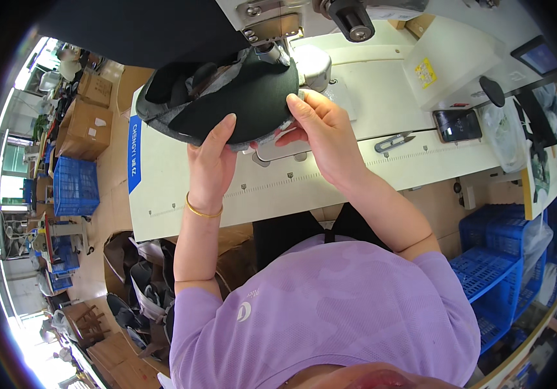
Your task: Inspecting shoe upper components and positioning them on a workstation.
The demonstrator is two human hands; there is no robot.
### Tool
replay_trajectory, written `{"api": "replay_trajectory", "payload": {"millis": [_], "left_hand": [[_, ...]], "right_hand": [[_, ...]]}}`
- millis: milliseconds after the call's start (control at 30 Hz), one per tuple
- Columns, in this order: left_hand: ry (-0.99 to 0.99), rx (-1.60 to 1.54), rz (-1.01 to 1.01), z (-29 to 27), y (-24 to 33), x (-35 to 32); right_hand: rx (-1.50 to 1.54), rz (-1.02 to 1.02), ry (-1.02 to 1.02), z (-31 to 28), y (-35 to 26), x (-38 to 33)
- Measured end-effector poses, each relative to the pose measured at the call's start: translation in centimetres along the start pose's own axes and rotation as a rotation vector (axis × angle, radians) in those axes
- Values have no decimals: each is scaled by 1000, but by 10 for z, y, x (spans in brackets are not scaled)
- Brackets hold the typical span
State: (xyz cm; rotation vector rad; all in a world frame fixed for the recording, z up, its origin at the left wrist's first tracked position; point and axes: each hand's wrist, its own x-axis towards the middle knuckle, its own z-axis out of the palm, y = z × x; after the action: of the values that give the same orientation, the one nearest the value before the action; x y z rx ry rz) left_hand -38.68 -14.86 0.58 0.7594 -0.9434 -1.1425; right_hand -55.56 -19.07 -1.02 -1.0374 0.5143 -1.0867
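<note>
A black and grey shoe upper is tilted under the head of a sewing machine. Its right end lies against the machine's presser area, and the needle point itself cannot be made out. My left hand grips the lower edge of the upper, thumb on top and fingers hidden beneath. At the right end, my right hand pinches the edge between thumb and fingers. A gold bangle circles my left wrist.
On the white ruled table, thread snips and a phone lie to the right. A clear plastic bag hangs near the right end. Blue crates stand lower right; a box of similar dark pieces sits lower left.
</note>
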Motion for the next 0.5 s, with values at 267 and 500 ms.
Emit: {"api": "replay_trajectory", "payload": {"millis": [267, 500], "left_hand": [[26, 34, 29, 0, -12, 7], [123, 85, 111, 13, -22, 10]], "right_hand": [[72, -17, 29, -3, 4, 7], [113, -16, 59, -4, 1, 8]]}}
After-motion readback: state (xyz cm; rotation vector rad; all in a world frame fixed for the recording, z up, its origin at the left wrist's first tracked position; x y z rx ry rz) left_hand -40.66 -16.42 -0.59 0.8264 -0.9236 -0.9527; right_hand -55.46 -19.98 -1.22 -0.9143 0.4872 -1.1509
